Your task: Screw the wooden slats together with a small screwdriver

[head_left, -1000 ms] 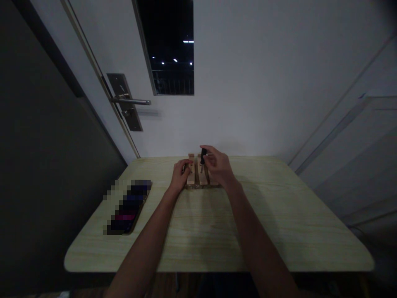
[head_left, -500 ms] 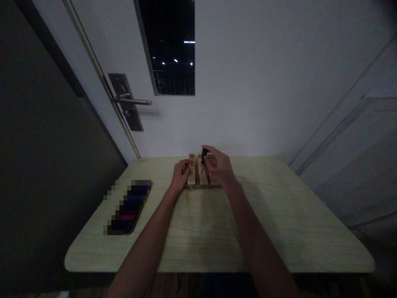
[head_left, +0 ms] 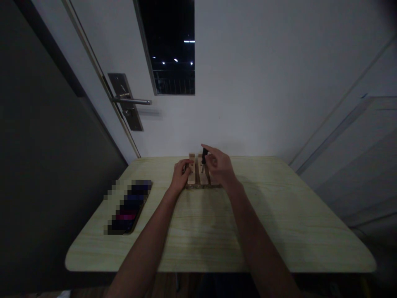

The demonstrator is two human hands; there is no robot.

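A set of pale wooden blocks point(head_left: 198, 176) stands at the far middle of the light wood table point(head_left: 217, 223). My left hand point(head_left: 180, 174) is curled against the left block, gripping its side. My right hand point(head_left: 218, 167) hovers over the blocks, fingers pinched round a small black-handled screwdriver point(head_left: 204, 156) held upright, its tip pointing down onto the middle block.
A dark flat object with a blurred patch point(head_left: 128, 207) lies on the table's left part. Behind the table is a white wall with a dark window point(head_left: 169, 45). A door with a metal lever handle point(head_left: 130, 100) stands at the left.
My right hand's fingers have shifted slightly on the screwdriver handle, the forefinger now stretched further over its top. My left hand stays on the block.
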